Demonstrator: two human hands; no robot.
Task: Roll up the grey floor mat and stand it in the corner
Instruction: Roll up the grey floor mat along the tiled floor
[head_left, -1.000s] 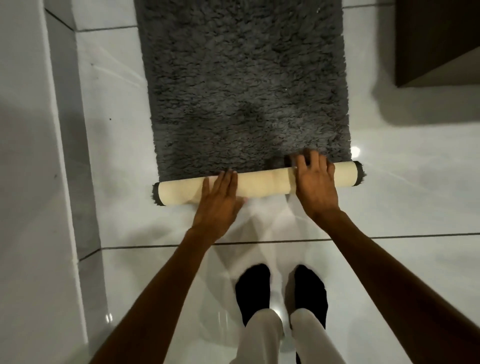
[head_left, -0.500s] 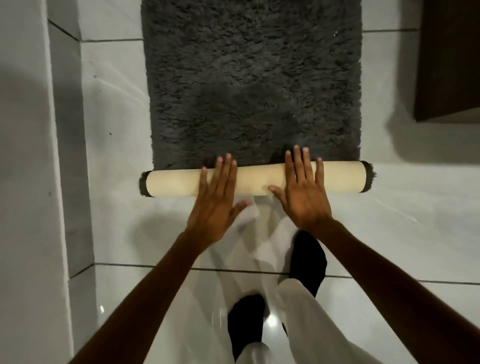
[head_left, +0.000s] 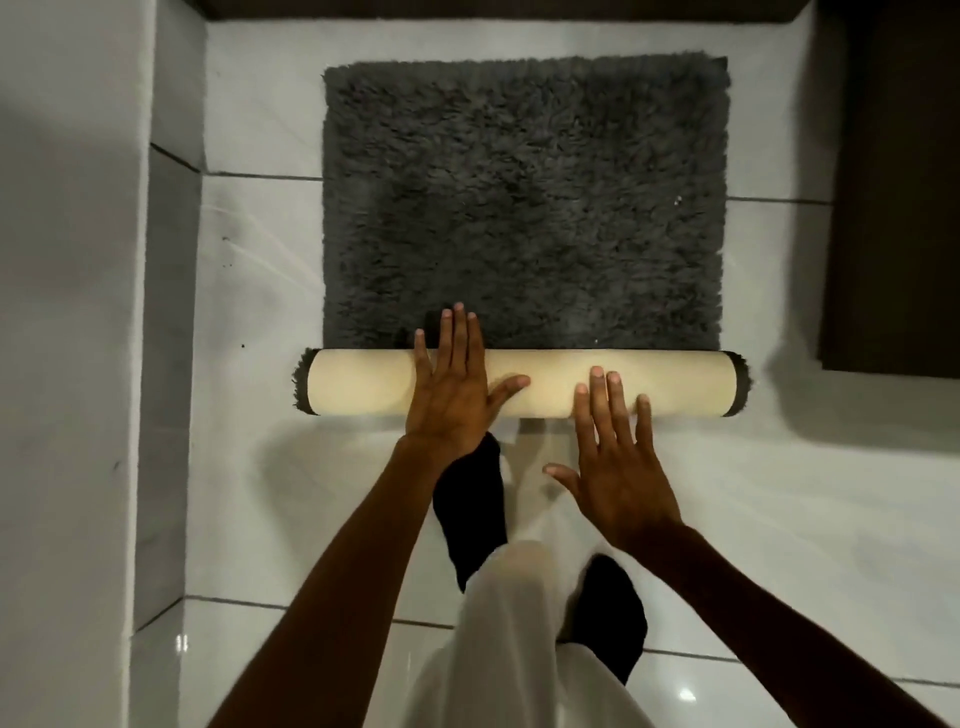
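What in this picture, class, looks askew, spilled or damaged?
Nothing stands out. The rolled part of the grey floor mat lies straight across its width, ends even; the white tile floor looks clean and unbroken.

The light is dim and cool. Glossy floor tiles (head_left: 779, 519) throw small bright glints back near my feet, and my arms cast soft shadows on them below my left hand (head_left: 451, 387) and right hand (head_left: 618, 457). A broad shadow darkens the grey mat (head_left: 524, 208) just beyond my fingers. My trouser leg (head_left: 519, 623) is motion-blurred. Straight edges bow toward the frame's borders.
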